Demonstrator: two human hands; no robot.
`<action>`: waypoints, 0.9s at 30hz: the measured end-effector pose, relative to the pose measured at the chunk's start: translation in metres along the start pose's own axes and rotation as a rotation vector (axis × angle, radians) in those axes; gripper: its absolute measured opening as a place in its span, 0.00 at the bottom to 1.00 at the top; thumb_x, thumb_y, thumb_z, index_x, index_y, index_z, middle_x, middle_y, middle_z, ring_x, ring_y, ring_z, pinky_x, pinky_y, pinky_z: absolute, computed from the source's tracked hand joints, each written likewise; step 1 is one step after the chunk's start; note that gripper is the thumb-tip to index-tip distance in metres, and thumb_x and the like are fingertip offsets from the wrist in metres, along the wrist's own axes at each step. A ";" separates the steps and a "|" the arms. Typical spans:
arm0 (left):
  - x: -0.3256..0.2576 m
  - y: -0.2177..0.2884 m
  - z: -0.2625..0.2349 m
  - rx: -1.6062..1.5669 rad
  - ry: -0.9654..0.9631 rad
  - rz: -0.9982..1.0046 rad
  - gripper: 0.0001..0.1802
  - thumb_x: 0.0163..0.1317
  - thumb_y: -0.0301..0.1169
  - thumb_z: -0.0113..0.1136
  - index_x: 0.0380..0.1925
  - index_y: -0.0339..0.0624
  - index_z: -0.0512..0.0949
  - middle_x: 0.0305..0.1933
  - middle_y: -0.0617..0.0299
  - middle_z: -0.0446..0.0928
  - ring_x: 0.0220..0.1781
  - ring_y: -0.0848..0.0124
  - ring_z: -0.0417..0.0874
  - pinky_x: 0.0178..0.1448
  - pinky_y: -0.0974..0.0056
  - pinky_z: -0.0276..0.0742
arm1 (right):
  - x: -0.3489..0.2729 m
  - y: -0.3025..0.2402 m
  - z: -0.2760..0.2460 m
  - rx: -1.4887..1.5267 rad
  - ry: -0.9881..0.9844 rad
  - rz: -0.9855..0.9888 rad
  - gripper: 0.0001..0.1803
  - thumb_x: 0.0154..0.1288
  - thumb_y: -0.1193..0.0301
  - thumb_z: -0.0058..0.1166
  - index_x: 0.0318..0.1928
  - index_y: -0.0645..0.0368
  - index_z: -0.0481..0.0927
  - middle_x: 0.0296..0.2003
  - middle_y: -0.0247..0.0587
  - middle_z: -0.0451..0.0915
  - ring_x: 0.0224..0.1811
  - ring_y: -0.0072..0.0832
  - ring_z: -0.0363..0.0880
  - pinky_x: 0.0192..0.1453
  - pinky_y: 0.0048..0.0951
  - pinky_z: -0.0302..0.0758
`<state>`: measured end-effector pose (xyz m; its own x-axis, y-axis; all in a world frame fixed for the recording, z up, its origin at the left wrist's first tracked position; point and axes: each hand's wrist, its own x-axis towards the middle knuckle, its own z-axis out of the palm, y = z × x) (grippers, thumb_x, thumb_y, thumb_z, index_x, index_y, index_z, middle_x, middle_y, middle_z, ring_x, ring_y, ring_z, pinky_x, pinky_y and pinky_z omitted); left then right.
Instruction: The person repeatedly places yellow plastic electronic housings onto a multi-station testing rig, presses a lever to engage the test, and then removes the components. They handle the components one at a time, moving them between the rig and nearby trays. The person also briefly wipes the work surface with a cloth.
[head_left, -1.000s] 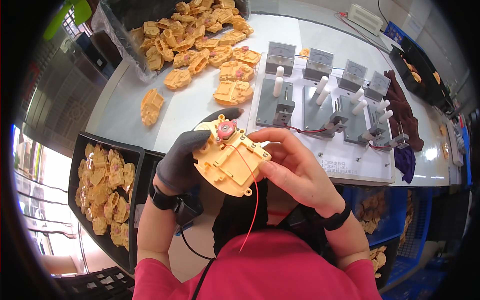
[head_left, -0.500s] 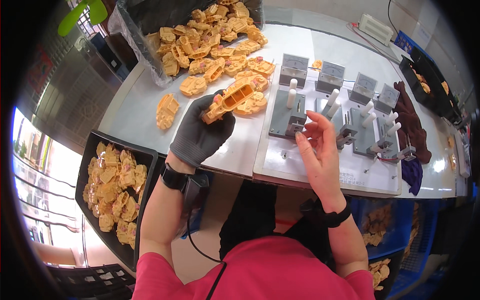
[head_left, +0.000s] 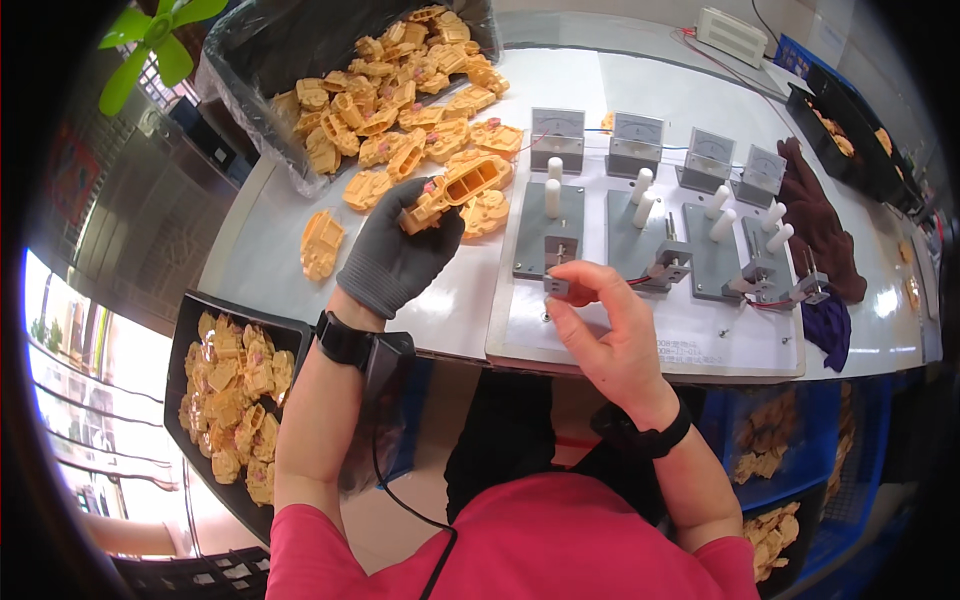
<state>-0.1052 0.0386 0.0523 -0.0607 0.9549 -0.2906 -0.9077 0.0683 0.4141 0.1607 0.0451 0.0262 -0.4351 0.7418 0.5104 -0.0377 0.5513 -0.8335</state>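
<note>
My left hand (head_left: 398,262), in a dark grey glove, is closed around a tan plastic housing (head_left: 462,192). Its open side with several divided compartments faces up. My bare right hand (head_left: 617,335) is at the leftmost grey test fixture (head_left: 534,230). Thumb and index finger pinch the small metal block (head_left: 556,285) at that fixture's front end. Two white upright pegs (head_left: 552,198) stand on its base plate. Behind it sits a meter with a dial (head_left: 558,140). More tan housings (head_left: 485,213) lie just beyond my left hand.
Similar fixtures (head_left: 640,230) with pegs and meters continue rightward on the white board (head_left: 640,345). A plastic-lined bin (head_left: 235,95) spills housings at the back left. A black crate (head_left: 290,330) of housings stands at left, and blue crates (head_left: 810,420) at lower right. Dark cloth (head_left: 820,230) lies at right.
My right hand has closed from loosely spread fingers onto the fixture's front block, which appears drawn slightly nearer. My left hand still holds the housing. The whole view has shifted a little.
</note>
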 end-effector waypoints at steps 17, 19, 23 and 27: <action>0.022 -0.039 0.064 1.456 -0.148 0.672 0.30 0.68 0.40 0.58 0.64 0.37 0.66 0.60 0.53 0.70 0.59 0.68 0.75 0.59 0.67 0.75 | 0.000 0.005 -0.001 0.025 0.010 -0.100 0.19 0.61 0.72 0.63 0.52 0.60 0.76 0.38 0.43 0.79 0.38 0.31 0.80 0.44 0.30 0.77; 0.019 -0.036 0.063 1.604 -0.218 0.711 0.26 0.73 0.39 0.52 0.65 0.36 0.67 0.60 0.57 0.71 0.60 0.71 0.73 0.64 0.67 0.69 | 0.000 0.005 0.000 0.030 0.013 -0.107 0.19 0.60 0.72 0.63 0.52 0.60 0.76 0.38 0.42 0.79 0.37 0.31 0.80 0.44 0.30 0.77; 0.012 -0.033 0.073 1.949 -0.437 0.905 0.24 0.75 0.40 0.46 0.64 0.37 0.69 0.64 0.49 0.69 0.63 0.62 0.72 0.65 0.64 0.69 | 0.000 0.004 0.000 0.031 0.025 -0.119 0.20 0.60 0.72 0.63 0.52 0.60 0.76 0.38 0.43 0.78 0.37 0.31 0.80 0.43 0.30 0.77; 0.015 -0.041 0.086 2.135 -0.400 0.459 0.23 0.76 0.41 0.43 0.65 0.44 0.70 0.63 0.45 0.67 0.67 0.56 0.69 0.67 0.60 0.67 | 0.000 0.004 -0.001 0.027 0.010 -0.109 0.20 0.59 0.72 0.64 0.52 0.61 0.76 0.39 0.43 0.78 0.37 0.33 0.79 0.43 0.31 0.77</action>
<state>-0.0329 0.0747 0.1055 0.2418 0.9655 0.0962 0.8216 -0.2565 0.5092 0.1613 0.0471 0.0232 -0.4185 0.6819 0.5999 -0.1082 0.6184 -0.7784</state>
